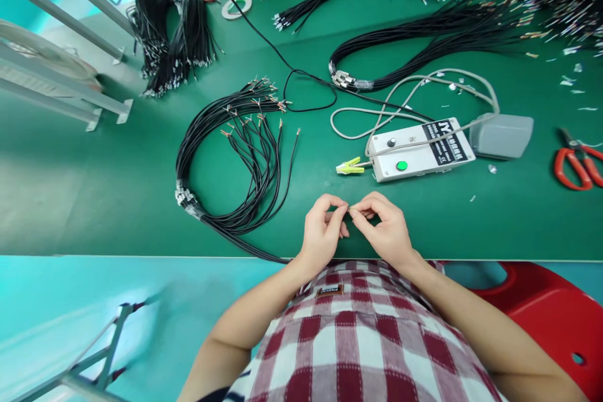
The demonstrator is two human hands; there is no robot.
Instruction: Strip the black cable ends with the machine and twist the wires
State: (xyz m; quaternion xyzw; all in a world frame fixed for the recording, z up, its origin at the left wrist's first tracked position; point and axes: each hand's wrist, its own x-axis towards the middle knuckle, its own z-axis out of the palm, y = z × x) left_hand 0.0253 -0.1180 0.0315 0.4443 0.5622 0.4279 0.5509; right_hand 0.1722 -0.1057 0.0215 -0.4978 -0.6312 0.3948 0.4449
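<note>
Over the table's front edge, my left hand [325, 226] and my right hand [384, 226] meet fingertip to fingertip. Both pinch with thumb and forefinger. What lies between the tips is too small to make out. Left of them curves a bundle of black cables [188, 138], its stripped ends fanned out with coppery wires showing. Some of these cables run along the front edge and disappear beneath my left wrist. Just beyond my hands sits a white control box [419, 149] with a green button and a yellow clip [351, 167] at its left end.
A grey block [503, 135] adjoins the box, with a looped grey cord around. Red-handled pliers [577, 166] lie at right. More cable bundles [172, 31] and a white tape roll [236, 7] lie farther back. A red chair [556, 320] stands at lower right.
</note>
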